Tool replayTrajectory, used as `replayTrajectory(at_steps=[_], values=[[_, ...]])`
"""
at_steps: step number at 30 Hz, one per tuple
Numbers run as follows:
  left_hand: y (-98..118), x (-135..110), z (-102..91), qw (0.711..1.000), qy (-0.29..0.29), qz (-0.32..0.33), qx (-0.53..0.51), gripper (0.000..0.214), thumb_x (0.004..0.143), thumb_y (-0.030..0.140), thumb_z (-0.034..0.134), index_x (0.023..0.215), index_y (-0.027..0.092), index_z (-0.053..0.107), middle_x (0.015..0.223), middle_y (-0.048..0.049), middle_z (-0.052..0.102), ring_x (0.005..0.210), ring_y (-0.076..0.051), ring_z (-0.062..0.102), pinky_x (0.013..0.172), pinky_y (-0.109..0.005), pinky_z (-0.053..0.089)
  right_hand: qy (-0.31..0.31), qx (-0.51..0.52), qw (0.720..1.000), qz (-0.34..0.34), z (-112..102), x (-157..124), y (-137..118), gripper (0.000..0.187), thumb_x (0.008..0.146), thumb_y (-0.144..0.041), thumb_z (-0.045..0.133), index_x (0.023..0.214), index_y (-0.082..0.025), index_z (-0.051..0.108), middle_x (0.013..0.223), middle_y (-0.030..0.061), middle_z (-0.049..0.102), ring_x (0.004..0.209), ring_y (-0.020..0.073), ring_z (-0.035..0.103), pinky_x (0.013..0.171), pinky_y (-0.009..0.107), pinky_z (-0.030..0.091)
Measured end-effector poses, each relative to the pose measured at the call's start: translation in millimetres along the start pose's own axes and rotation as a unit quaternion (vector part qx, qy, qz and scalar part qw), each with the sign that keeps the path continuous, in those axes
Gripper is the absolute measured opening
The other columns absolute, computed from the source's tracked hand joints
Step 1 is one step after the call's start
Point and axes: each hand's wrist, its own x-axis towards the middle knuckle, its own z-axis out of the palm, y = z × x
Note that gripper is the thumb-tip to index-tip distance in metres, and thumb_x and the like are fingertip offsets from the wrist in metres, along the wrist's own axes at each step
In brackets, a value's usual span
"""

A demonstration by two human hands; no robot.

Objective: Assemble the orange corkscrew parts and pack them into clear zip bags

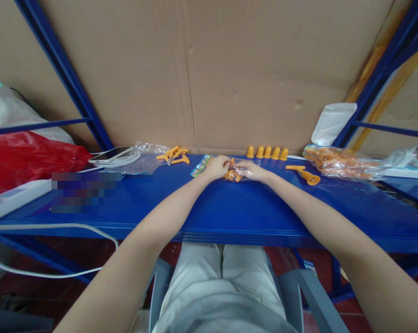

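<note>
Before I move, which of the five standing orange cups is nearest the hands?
The leftmost cup, just beyond the right hand; the other four stand farther right.

Bag [234, 175] on table [230, 208], cups [267, 152] behind right

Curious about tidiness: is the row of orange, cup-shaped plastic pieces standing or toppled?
Standing: all five orange, cup-shaped plastic pieces are vertical, none lying on its side.

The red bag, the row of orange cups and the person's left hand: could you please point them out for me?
Red bag [32, 159]: head view, on its front side.
Row of orange cups [267, 153]: head view, on the middle cup's side.
Left hand [218, 167]: head view, on its back.
</note>
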Motion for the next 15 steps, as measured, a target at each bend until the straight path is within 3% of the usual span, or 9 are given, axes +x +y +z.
replayTrajectory(at_steps=[4, 10, 15], values=[[-2.2, -0.6, 3.1, 1.0, -0.01, -0.009, 0.0, 0.029, 0.085, 0.016, 0.046, 0.1, 0.019, 0.071, 0.104, -0.0058, 0.072, 0.098, -0.019, 0.066, 0.094, -0.032, 0.049, 0.003, -0.078, 0.997, -0.024, -0.5, -0.6, 2.0, 0.04, 0.092, -0.043, 0.045, 0.086, -0.014, 0.072, 0.098, 0.0145, 0.072, 0.097, 0.0237, 0.064, 0.091, 0.036, 0.046], [2.5, -1.6, -1.2, 1.0, -0.026, 0.003, 0.012, 0.03, 0.086, 0.014, 0.042, 0.094, 0.017, 0.071, 0.105, -0.0077, 0.072, 0.098, -0.02, 0.065, 0.092, -0.032, 0.049, -0.009, -0.11, 0.994, 0.01, -0.9, -1.4, 1.7, 0.044, 0.093, -0.046, 0.041, 0.099, -0.015, 0.071, 0.114, 0.0156, 0.068, 0.112, 0.0259, 0.059, 0.1, 0.038, 0.04], [5.4, -1.9, -3.0, 0.999, -0.034, 0.01, 0.023, 0.03, 0.086, 0.013, 0.04, 0.083, 0.017, 0.069, 0.098, -0.0083, 0.072, 0.094, -0.021, 0.065, 0.091, -0.033, 0.049, -0.012, -0.043, 0.999, -0.005, -3.1, -4.2, 1.5, 0.044, 0.092, -0.05, 0.043, 0.103, -0.017, 0.071, 0.117, 0.0135, 0.067, 0.118, 0.0256, 0.056, 0.105, 0.041, 0.036]])
